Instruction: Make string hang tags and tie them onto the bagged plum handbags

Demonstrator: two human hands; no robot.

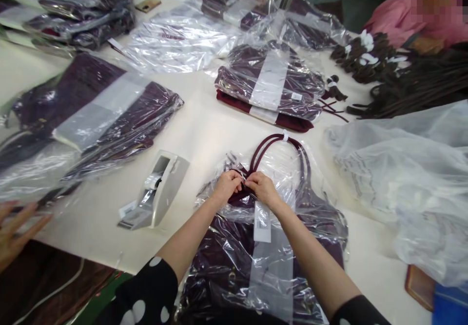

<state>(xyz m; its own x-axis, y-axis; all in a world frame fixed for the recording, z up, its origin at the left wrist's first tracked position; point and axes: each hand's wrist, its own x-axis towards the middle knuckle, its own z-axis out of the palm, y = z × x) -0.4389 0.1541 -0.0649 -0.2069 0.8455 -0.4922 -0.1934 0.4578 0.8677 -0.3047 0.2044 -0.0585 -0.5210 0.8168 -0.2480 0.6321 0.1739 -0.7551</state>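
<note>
A dark burgundy handbag lies before me in a clear plastic bag, a pale paper band across its middle. Its looped handles stick out at the top, with a white tie around them. My left hand and my right hand are both closed in a pinch, fingertips almost meeting near the base of the handles. What they pinch is too small to make out. A white barcode tag hangs just below my right hand.
A tape dispenser stands to the left. Wrapped bags lie beyond it, with a stack ahead. Dark straps and plastic sheeting are at right. A co-worker's hand reaches in at left; another person is at the far right.
</note>
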